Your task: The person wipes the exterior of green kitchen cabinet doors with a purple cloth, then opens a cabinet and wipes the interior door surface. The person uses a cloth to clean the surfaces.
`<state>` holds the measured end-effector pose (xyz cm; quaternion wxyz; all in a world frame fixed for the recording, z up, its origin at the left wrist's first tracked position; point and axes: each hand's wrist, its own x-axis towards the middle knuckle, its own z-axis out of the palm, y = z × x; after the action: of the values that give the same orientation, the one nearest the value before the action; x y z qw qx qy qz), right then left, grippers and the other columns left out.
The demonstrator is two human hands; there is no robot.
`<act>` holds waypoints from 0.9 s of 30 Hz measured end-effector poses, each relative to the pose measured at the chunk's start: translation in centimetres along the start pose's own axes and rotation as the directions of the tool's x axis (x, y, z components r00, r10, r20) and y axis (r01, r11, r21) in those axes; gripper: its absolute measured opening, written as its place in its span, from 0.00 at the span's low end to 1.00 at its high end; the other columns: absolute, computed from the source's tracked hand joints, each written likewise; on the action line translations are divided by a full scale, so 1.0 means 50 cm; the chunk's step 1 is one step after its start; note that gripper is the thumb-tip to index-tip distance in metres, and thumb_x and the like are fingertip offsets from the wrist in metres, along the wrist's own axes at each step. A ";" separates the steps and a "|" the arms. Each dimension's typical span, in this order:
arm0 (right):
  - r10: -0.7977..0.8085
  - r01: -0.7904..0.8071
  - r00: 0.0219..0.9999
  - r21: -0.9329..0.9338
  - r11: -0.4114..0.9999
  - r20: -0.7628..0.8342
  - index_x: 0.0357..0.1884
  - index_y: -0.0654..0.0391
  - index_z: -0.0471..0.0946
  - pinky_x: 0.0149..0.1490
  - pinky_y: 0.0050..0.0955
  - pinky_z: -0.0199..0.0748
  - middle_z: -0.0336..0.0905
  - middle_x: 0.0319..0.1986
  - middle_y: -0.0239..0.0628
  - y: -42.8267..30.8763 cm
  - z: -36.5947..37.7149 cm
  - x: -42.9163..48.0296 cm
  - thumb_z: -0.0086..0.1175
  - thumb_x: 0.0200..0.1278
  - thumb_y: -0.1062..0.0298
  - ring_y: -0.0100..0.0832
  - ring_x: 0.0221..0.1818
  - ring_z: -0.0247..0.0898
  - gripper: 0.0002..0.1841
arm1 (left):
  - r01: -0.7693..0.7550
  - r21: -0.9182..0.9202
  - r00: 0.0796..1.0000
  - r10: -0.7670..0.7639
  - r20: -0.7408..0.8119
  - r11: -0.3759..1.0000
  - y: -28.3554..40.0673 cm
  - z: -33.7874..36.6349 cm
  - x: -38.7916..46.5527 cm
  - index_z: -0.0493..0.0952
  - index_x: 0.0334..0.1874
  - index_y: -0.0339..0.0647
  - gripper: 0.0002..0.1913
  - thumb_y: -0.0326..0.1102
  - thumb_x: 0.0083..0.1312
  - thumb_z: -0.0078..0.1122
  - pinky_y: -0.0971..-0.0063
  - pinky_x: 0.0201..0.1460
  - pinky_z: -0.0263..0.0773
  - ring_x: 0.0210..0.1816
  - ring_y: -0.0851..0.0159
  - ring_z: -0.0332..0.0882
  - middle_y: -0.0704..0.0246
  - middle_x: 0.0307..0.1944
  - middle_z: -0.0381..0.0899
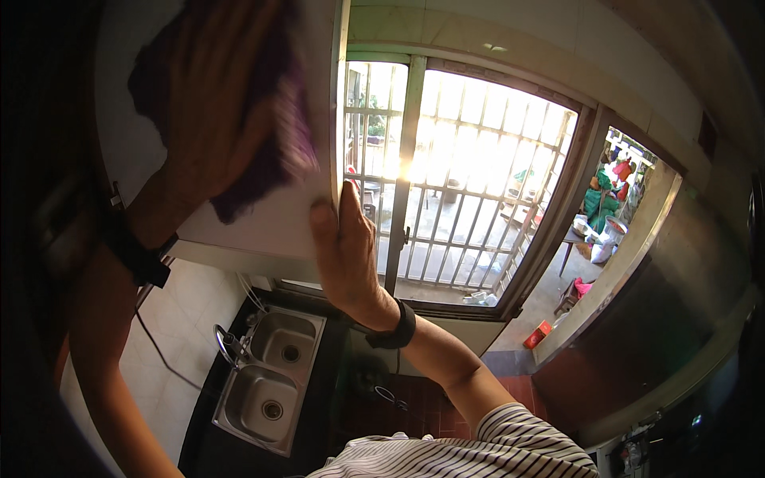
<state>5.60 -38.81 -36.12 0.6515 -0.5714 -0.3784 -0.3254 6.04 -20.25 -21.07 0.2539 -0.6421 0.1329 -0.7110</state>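
Flat on a purple cloth (266, 149), my left hand (209, 113) presses it against the white panel of a wall cabinet (287, 233). The fingers lie stretched out over the cloth, whose right edge is blurred. To the right, my right hand (349, 257) holds the cabinet's side edge, the thumb on the white face and the fingers round the side. Both wrists wear a black band. The upper left of the view is dark, so the fingertips of my left hand are hard to make out.
Below the cabinet, a double-bowl steel sink (269, 382) with a curved tap (226, 346) is set in a black counter (326, 382). A barred window (412, 179) is behind my right hand. An open doorway (538, 322) stands at right. A dark cable (161, 352) hangs beside the tiled wall.
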 end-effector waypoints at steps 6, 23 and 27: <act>0.033 -0.032 0.997 -0.010 0.999 0.076 0.41 0.68 0.67 0.31 0.45 0.65 0.70 0.23 0.57 0.008 -0.016 0.004 0.47 0.78 0.60 0.53 0.23 0.65 0.17 | 0.217 -0.403 0.976 -0.211 0.060 0.889 -0.148 0.001 0.031 0.50 0.81 0.46 0.41 0.62 0.74 0.46 0.34 0.77 0.37 0.80 0.45 0.41 0.59 0.81 0.45; 0.022 -0.022 0.999 -0.002 1.000 0.033 0.42 0.67 0.68 0.32 0.40 0.66 0.70 0.24 0.50 0.008 -0.005 -0.005 0.47 0.78 0.57 0.40 0.25 0.62 0.18 | 0.063 -0.006 0.966 -0.063 -0.249 0.998 -0.261 0.068 -0.148 0.60 0.77 0.45 0.27 0.34 0.76 0.45 0.59 0.80 0.50 0.79 0.51 0.52 0.58 0.79 0.55; 0.056 -0.056 0.998 -0.009 0.998 0.008 0.42 0.67 0.69 0.33 0.39 0.66 0.71 0.24 0.47 0.002 0.000 -0.009 0.48 0.78 0.57 0.37 0.25 0.63 0.18 | 0.143 -0.312 0.956 -0.213 -0.203 0.939 -0.099 0.023 -0.172 0.56 0.78 0.35 0.39 0.37 0.65 0.58 0.61 0.80 0.48 0.80 0.48 0.49 0.55 0.79 0.52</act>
<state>5.46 -38.82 -36.54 0.6563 -0.5860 -0.3636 -0.3062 6.63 -11.39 -25.61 0.0725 -0.5939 0.2071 -0.7740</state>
